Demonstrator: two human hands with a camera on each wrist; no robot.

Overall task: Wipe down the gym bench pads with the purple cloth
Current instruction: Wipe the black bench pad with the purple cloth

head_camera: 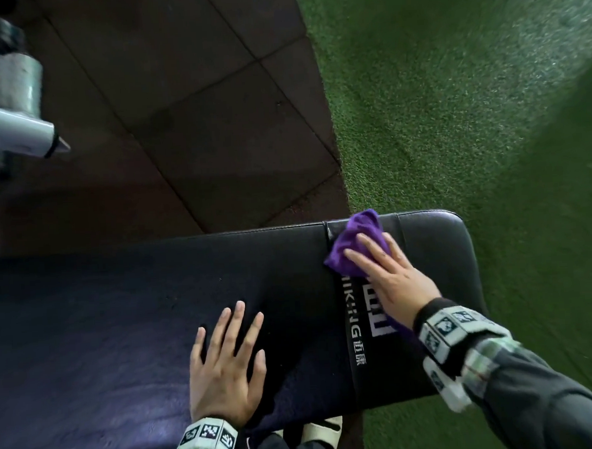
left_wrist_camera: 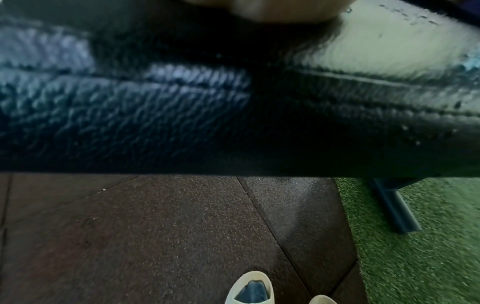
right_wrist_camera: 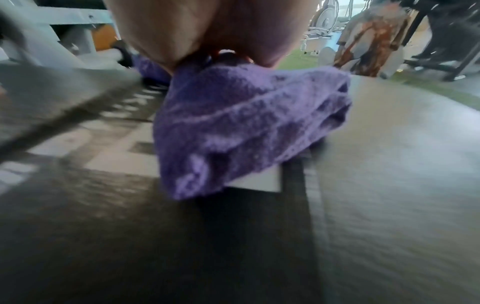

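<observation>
A black padded gym bench runs across the head view, its rounded end at the right, with white lettering across a stitched band. The purple cloth lies bunched on the pad near that end. My right hand presses flat on the cloth with straight fingers; in the right wrist view the cloth spreads out under the palm. My left hand rests flat on the pad's middle, fingers spread. The left wrist view shows the pad's textured side.
Dark rubber floor tiles lie beyond the bench, green turf to the right. Grey machine parts stand at the far left. A black bench foot rests on turf. My white shoes stand close under the bench.
</observation>
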